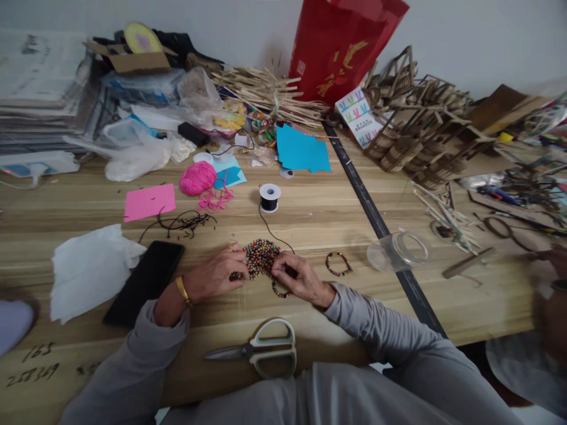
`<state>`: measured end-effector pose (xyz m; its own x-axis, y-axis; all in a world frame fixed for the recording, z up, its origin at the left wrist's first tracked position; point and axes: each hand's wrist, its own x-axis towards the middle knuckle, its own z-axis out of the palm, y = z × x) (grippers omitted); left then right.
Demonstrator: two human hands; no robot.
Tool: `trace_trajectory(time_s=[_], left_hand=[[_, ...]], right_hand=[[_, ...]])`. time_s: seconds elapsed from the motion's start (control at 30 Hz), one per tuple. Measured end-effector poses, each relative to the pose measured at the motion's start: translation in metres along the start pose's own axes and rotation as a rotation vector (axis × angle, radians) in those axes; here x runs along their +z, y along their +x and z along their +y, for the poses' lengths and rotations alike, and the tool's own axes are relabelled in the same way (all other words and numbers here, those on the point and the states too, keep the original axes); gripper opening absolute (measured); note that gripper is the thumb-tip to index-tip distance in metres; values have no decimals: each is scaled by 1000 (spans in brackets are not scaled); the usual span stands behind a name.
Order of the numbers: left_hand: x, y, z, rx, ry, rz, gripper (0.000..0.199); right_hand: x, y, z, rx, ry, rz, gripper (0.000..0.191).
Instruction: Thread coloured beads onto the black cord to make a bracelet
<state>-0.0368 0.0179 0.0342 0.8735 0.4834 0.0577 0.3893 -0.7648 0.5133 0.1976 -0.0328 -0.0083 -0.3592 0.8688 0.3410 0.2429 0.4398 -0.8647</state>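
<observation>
Hands [217, 270] curled either side of beads [261, 255]

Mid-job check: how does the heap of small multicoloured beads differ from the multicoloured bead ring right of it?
The heap is a clustered mound; the ring is a thin loop with an open middle. The heap shows far more beads than the ring. The heap lies between left grip and right grip; the ring lies apart, right of both. Both are multicoloured, on the wooden table.

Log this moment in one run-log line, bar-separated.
left hand: at bead pile | right hand: at beaded strand | beaded loop: right of hands | cord spool: upright beyond pile | scissors: unheld
</observation>
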Motion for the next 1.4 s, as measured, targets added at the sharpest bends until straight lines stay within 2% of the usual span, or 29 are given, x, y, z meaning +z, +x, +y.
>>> trace_trajectory(time_s=[0.13, 0.43, 0.67, 0.97, 1.4], left_hand=[[2, 1, 0, 4, 31, -39, 14], [4, 1, 0, 17, 17, -32, 20], [6, 5, 3, 25, 63, -28, 16], [20, 11, 6, 18, 87, 64, 12], [20, 9, 5, 3, 84, 94, 12]], right_hand=[[0, 0, -2, -4, 6, 4, 16], [0, 1, -3, 9, 1, 6, 20], [0, 1, -3, 8, 1, -1, 21], [0, 1, -4, -5, -1, -6, 14], [0, 0, -2, 1, -4, -8, 14]])
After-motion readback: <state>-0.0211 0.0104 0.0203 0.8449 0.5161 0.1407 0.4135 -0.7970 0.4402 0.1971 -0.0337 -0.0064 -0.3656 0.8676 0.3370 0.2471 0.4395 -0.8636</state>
